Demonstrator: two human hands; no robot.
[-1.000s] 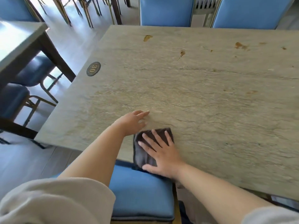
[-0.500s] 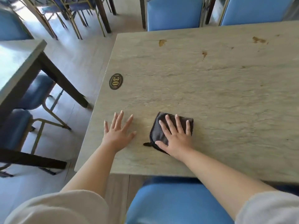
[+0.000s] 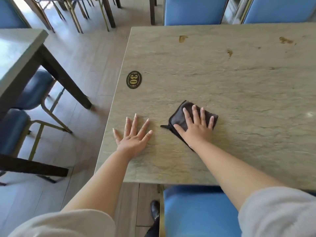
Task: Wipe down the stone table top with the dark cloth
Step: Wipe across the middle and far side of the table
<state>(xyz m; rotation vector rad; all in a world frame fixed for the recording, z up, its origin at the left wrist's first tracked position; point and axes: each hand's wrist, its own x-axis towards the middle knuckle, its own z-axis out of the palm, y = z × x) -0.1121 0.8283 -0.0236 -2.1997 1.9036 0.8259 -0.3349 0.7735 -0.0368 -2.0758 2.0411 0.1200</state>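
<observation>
The grey-green stone table top (image 3: 222, 86) fills the right of the head view. A folded dark cloth (image 3: 181, 117) lies on it near the front left corner. My right hand (image 3: 196, 127) presses flat on the cloth with fingers spread, covering most of it. My left hand (image 3: 135, 135) rests flat on bare stone just left of the cloth, fingers spread and holding nothing. Brown stains (image 3: 183, 38) (image 3: 230, 53) (image 3: 285, 40) mark the far part of the top.
An oval black plaque reading 30 (image 3: 133, 79) sits near the table's left edge. Blue chairs stand at the near edge (image 3: 201, 211) and the far edge (image 3: 193, 11). Another table (image 3: 18, 53) with blue chairs stands to the left across a floor aisle.
My right hand has pushed the cloth from the table's near edge farther onto the top. My left hand has spread flat on the stone. The view has shifted, showing more floor at left.
</observation>
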